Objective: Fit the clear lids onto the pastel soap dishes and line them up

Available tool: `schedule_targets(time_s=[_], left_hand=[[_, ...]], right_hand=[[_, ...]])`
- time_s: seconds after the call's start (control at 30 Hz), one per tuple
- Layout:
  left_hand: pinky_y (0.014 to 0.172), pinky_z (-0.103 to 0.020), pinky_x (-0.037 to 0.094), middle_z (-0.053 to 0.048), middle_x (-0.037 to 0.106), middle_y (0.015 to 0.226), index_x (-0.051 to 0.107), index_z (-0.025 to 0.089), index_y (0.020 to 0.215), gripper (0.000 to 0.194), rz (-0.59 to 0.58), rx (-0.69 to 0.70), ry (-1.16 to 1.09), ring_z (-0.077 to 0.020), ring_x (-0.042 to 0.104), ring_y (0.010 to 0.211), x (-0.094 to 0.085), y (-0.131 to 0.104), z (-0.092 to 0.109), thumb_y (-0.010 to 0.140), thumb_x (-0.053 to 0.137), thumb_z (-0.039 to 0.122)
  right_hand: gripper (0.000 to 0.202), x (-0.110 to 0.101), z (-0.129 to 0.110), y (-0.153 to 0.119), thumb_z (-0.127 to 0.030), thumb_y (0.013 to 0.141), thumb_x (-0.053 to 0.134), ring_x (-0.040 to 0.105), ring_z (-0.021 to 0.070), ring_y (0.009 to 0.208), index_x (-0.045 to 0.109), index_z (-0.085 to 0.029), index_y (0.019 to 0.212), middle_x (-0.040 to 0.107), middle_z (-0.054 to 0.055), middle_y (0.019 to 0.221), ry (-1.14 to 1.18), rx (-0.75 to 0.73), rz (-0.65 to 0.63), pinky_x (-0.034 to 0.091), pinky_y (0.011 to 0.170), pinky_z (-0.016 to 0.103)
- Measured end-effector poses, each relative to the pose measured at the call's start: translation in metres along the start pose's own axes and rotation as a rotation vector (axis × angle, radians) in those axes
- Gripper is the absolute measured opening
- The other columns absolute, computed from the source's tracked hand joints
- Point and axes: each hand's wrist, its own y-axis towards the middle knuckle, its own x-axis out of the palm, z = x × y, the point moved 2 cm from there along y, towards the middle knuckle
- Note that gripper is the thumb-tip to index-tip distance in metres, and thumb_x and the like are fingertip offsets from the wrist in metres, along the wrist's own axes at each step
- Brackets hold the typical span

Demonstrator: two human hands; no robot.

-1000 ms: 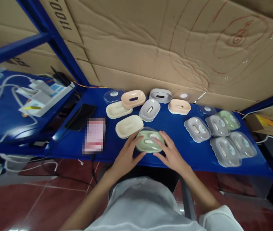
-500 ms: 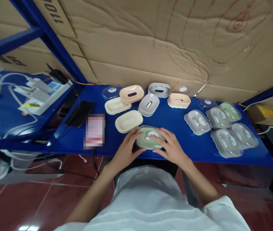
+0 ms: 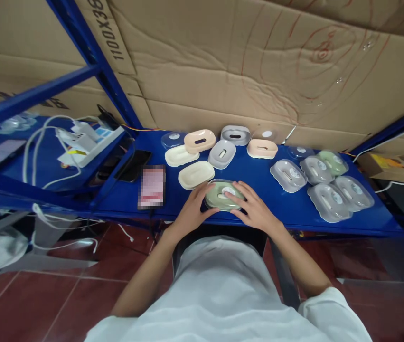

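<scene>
A pale green soap dish (image 3: 214,196) with a clear lid and a round white sticker rests at the table's front edge. My left hand (image 3: 192,210) is curled around its left end, thumb at the near side. From the right, my right hand (image 3: 258,209) grips the other end, some fingers lying over the lid by the sticker. Just behind it lie a cream tray (image 3: 196,175) and a second cream tray (image 3: 180,156). Beyond these are a peach dish part (image 3: 199,141), a grey one (image 3: 222,154), another grey one (image 3: 235,136) and a peach one (image 3: 262,148).
To the right on the blue table (image 3: 251,173) sit several lidded grey dishes (image 3: 288,175) and a lidded green one (image 3: 333,163). Clear lids (image 3: 172,139) lie at the back. Leftward are a blurred-screen phone (image 3: 152,186), a black phone (image 3: 133,165) and a power strip (image 3: 97,147) with cables.
The head view has shifted slightly, bringing more of the left side into the picture. Both hands keep their hold on the green soap dish, with little visible movement.
</scene>
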Motion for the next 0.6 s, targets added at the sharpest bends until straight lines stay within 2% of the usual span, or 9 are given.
schedule_targets(time_s=[0.1, 0.23, 0.43, 0.6], left_hand=[[0.128, -0.056, 0.038, -0.012, 0.047, 0.164, 0.038, 0.035, 0.161, 0.077, -0.007, -0.011, 0.008, -0.0326, 0.045, 0.154, -0.0007, 0.0001, -0.0001, 0.096, 0.076, 0.043], [0.129, -0.055, 0.038, -0.012, 0.047, 0.163, 0.038, 0.035, 0.161, 0.078, -0.014, -0.029, -0.011, -0.0322, 0.044, 0.154, -0.0022, 0.0001, 0.0014, 0.095, 0.078, 0.044], [0.127, -0.058, 0.040, -0.011, 0.053, 0.160, 0.044, 0.034, 0.158, 0.076, -0.025, -0.041, -0.049, -0.0328, 0.051, 0.150, -0.0032, -0.0003, -0.0034, 0.092, 0.080, 0.047], [0.128, -0.055, 0.041, -0.011, 0.054, 0.161, 0.046, 0.033, 0.158, 0.076, -0.040, -0.009, -0.062, -0.0310, 0.050, 0.151, -0.0029, -0.0017, -0.0077, 0.092, 0.081, 0.045]], right_hand=[[0.060, -0.0008, -0.0035, 0.0011, -0.042, 0.106, 0.060, 0.025, 0.0342, 0.165, 0.044, -0.038, 0.164, 0.030, 0.006, 0.176, 0.011, -0.027, -0.014, 0.037, 0.129, 0.064], [0.059, -0.0042, -0.0011, 0.0038, -0.042, 0.106, 0.059, 0.028, 0.0335, 0.163, 0.046, -0.034, 0.163, 0.033, 0.008, 0.175, 0.055, -0.018, -0.004, 0.037, 0.129, 0.062], [0.057, -0.0086, 0.0031, 0.0062, -0.045, 0.108, 0.055, 0.037, 0.0316, 0.159, 0.045, -0.036, 0.164, 0.038, 0.006, 0.173, 0.025, -0.016, -0.062, 0.041, 0.127, 0.060], [0.066, -0.0029, 0.0022, -0.0010, -0.055, 0.101, 0.065, 0.035, 0.0361, 0.160, 0.051, -0.031, 0.161, 0.039, 0.012, 0.172, -0.089, -0.062, -0.057, 0.043, 0.126, 0.060]])
